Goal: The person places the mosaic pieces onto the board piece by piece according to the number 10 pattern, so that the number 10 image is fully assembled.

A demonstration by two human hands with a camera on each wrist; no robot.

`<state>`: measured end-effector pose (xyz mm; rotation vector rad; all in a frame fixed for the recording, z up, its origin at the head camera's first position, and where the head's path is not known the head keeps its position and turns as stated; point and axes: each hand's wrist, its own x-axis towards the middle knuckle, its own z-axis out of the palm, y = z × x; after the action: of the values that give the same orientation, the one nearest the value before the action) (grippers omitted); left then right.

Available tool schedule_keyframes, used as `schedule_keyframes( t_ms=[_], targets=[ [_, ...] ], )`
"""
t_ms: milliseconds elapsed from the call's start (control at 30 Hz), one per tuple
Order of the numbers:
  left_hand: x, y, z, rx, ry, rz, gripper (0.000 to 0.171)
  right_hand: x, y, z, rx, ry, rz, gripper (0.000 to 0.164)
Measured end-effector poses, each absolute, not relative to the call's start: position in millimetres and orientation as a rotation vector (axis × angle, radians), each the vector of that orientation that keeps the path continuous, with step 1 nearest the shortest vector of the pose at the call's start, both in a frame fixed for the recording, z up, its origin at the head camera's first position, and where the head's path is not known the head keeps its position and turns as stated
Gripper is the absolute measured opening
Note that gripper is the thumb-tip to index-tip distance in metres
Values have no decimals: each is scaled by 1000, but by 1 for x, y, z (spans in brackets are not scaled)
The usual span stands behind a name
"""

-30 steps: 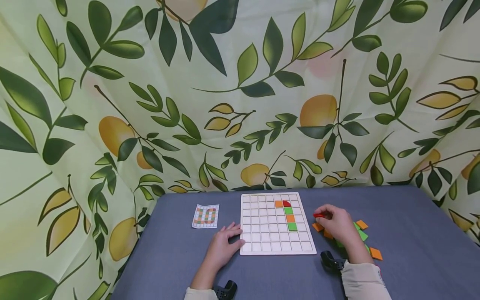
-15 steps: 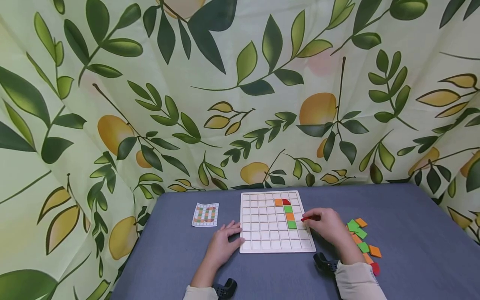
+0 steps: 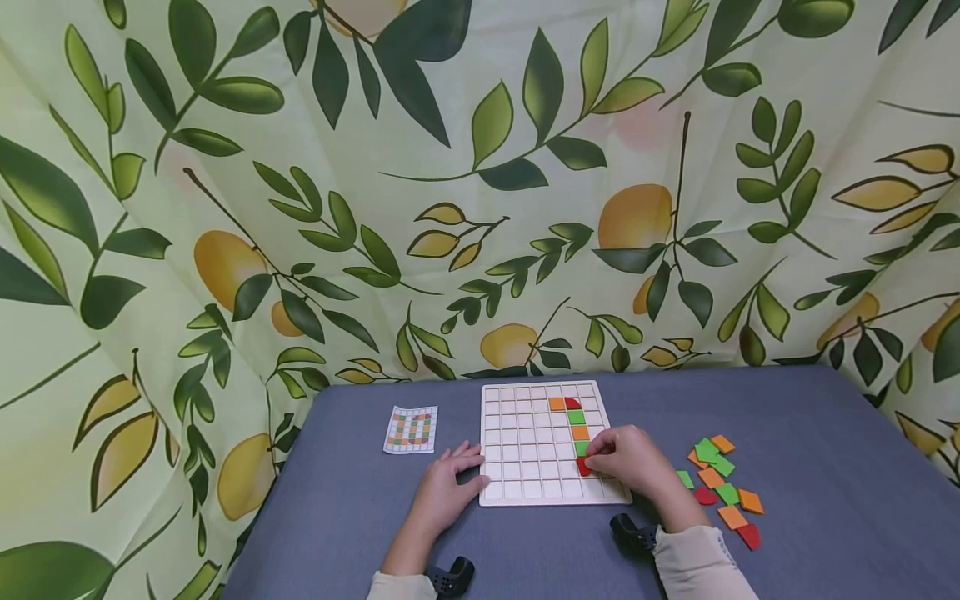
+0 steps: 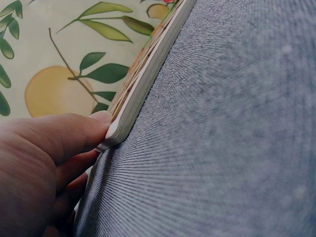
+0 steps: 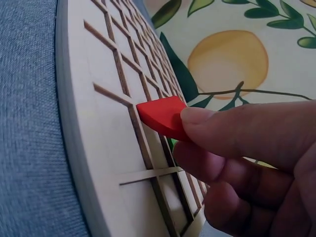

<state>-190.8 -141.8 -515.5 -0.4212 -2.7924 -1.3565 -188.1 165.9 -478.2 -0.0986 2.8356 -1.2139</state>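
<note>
Between thumb and fingers my right hand (image 3: 633, 457) pinches a red tile with one rounded side (image 5: 162, 114), tilted over a cell of the white wooden grid board (image 3: 525, 479). In the head view this tile lies just below a green tile (image 3: 582, 448) in a column of tiles. Above that come an orange tile (image 3: 581, 432), another green one (image 3: 575, 417) and a red rounded tile (image 3: 572, 403), with an orange tile (image 3: 557, 404) at its left. My left hand (image 3: 447, 492) rests at the board's left edge, its thumb (image 4: 81, 131) touching the rim near the corner.
Right of the board lies a loose scatter of orange, green and red tiles, among them an orange tile (image 3: 750, 502) and a red rounded tile (image 3: 749, 536). A printed pattern card (image 3: 411, 430) lies left of the board on the blue-grey tablecloth (image 3: 360, 500). A leaf-print curtain (image 3: 450, 317) hangs behind.
My right hand has carried the red tile from the loose tiles leftward, across the board's right edge, to below the green tile. The left hand stays at the board's edge.
</note>
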Motion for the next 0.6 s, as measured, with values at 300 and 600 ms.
schedule_keyframes(
  t_ms=[300,600],
  targets=[
    [-190,-142,-516,-424,-2784,-1365,34,-189,166,-483,-69,2868,-1114,8],
    [-190,-142,-515,-409,-2800,-1373,34,-189,165,-485,-143,2881,-1106,8]
  ],
)
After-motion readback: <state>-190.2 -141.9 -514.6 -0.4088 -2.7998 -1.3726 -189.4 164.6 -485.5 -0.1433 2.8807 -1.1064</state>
